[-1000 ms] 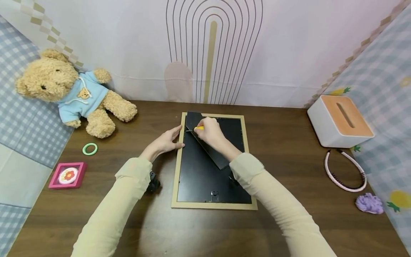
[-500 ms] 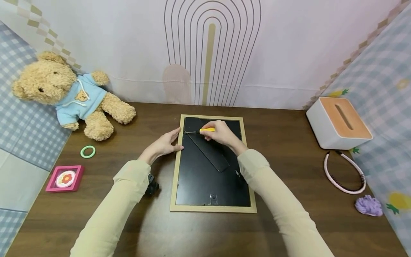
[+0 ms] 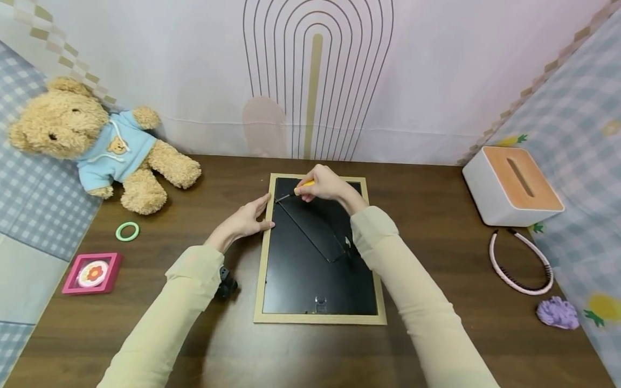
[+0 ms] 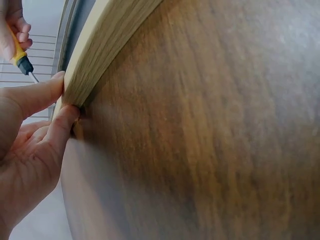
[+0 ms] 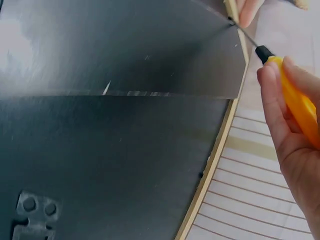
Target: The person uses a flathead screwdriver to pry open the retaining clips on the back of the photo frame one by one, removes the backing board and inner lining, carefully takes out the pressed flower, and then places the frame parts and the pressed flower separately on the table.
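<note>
A wooden picture frame (image 3: pixel 320 319) lies face down, its black backing board (image 3: pixel 296 285) upward and a black stand leg (image 3: pixel 310 229) lying slantwise on it. My right hand (image 3: pixel 327 186) grips the yellow handle of a screwdriver (image 5: pixel 300 102). The screwdriver's shaft slants down to the left, its tip at a small dark tab (image 5: pixel 231 21) along the frame's inner left edge. My left hand (image 3: pixel 245 220) touches the frame's outer left side, thumb and fingers spread fairly straight; in the left wrist view its fingertips (image 4: pixel 70 112) press the wooden edge.
A metal hanger (image 5: pixel 37 210) is fixed to the backing. On the table's left lie a teddy bear (image 3: pixel 116 143), a green ring (image 3: pixel 127 231) and a pink box (image 3: pixel 92 274). A tissue box (image 3: pixel 511 186), a headband (image 3: pixel 524 291) and a purple scrunchie (image 3: pixel 558 312) are at the right.
My right hand first shifted right, then up, and the screwdriver's handle now tilts higher with its tip still at the frame's left edge. The left hand stays at the frame's side.
</note>
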Demonstrator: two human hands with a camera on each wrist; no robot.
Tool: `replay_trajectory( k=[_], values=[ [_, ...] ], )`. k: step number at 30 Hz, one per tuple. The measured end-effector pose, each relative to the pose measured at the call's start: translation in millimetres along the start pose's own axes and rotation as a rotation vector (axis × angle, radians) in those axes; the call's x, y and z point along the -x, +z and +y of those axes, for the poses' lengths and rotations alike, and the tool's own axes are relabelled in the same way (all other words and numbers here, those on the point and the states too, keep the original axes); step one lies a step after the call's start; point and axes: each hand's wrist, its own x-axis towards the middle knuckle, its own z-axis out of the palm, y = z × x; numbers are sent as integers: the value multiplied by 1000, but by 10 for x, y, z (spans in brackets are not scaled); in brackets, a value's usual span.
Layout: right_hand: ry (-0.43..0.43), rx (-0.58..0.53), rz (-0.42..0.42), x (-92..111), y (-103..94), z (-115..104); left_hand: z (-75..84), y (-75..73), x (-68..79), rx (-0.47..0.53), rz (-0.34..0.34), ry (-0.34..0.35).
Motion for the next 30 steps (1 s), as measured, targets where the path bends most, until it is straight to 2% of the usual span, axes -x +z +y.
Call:
replay_trajectory(
  k=[5, 10, 14, 18, 26, 30],
  values=[
    [19, 26, -18, -50, 15, -91, -10, -37, 29, -3, 12, 11],
    [61, 73, -56, -45, -7, -38, -9, -29, 19, 35, 1, 20],
    [39, 96, -69, -13, -24, 26, -9, -5, 0, 50, -12, 17],
    [4, 92, -40, -1, -7, 31, -18, 20, -3, 70, -14, 33],
    [-22, 249, -27, -42, 57, -351, -8, 3, -18, 38, 4, 25],
    [-19, 288, -30, -50, 114, -455, -19, 3, -17, 46, 7, 33]
  ],
)
